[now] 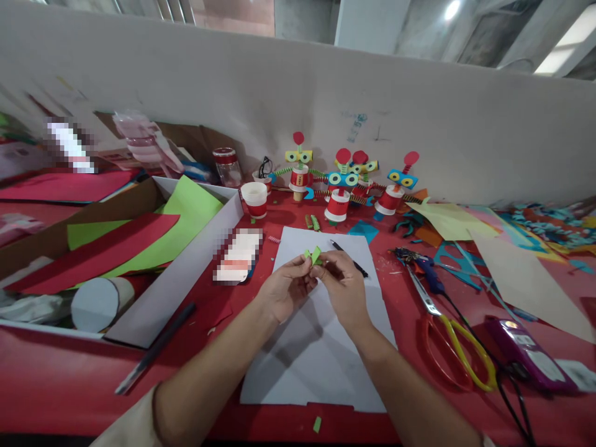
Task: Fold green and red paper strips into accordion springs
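Head view: pinching the folded green strip [316, 255] between fingertips of left hand [284, 287] and right hand [345, 284], over the white card [321, 354]. Probably light, papery, easily creased; best to grasp gently by the edges, without crushing the folds.

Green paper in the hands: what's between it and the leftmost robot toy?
Head view: part of the white sheet, then two green paper springs on the red table.

No text legible: blue scrawl [354, 126] on wall [223, 93], marks [298, 179] on red cup [305, 180] unreadable.
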Available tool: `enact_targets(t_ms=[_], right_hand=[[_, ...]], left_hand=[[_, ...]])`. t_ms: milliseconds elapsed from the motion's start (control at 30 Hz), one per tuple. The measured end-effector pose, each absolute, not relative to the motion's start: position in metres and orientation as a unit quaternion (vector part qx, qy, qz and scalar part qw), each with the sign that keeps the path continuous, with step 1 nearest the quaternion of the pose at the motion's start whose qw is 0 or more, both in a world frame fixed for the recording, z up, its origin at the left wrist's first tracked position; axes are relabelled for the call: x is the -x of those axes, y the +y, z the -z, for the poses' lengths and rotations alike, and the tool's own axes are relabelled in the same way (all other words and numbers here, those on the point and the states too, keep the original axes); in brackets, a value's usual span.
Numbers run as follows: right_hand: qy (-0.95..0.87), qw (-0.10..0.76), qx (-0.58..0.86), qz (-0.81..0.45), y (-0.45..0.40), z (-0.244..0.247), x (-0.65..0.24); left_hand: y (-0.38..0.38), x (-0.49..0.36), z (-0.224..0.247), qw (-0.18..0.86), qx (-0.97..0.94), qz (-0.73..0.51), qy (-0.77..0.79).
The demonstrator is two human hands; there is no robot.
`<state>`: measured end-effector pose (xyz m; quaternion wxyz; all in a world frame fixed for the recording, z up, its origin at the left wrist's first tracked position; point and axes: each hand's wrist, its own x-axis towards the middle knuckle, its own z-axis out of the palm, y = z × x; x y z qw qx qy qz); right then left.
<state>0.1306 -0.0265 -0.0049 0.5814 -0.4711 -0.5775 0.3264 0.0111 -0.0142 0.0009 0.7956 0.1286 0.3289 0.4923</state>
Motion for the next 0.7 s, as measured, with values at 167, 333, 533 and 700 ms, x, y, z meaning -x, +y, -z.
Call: enact_targets(t_ms=[167, 333, 533, 700], right_hand=[[-0.568, 0.582, 0.461, -0.356, -0.0266, 0.0038, -0.1309], [-0.55, 0.58, 0.465, -0.381, -0.0251, 0.0068, -0.1317], [-0.542, 0.581, 0.454, -0.402, -0.026, 0.0071, -0.1321], [-0.51, 0.59, 0.454, -0.431, -0.0245, 0.0105, -0.1321]], left_hand=[[-0.0116, -0.0092, -0.0022, 0.798, -0.117, -0.493, 0.326], [-0.0096, -0.0091, 0.0021, 0.782, -0.153, -0.509, 0.327], [-0.0098, -0.0084, 0.004, 0.757, -0.208, -0.526, 0.326], [-0.0105, -0.0092, 0.0046, 0.724, -0.256, -0.545, 0.336]])
